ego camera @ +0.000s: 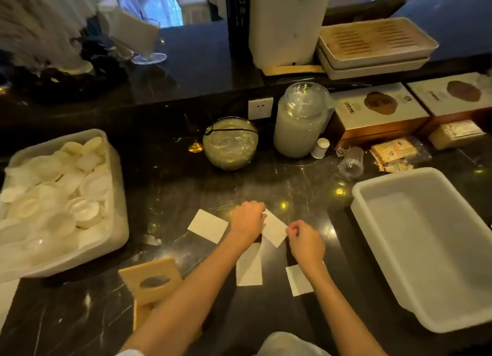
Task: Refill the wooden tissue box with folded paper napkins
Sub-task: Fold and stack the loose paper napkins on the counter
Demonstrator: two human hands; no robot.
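Several white folded napkins lie on the dark marble counter. My left hand point(247, 221) presses on one tilted napkin point(275, 229), and my right hand point(306, 242) pinches that napkin's right corner. Another napkin point(208, 225) lies flat to the left. Two more sit nearer me, one point(249, 269) under my left forearm and one point(298, 279) under my right wrist. The wooden tissue box point(141, 311) stands at the lower left, with its lid point(151, 279), which has an oval slot, leaning up on it.
A white bin point(114, 196) full of round white lids sits at the left. An empty white tub point(372, 214) stands at the right. Behind are a glass bowl point(230, 142), a tall glass jar point(300, 121), a small clear cup point(351, 162) and boxes point(378, 113).
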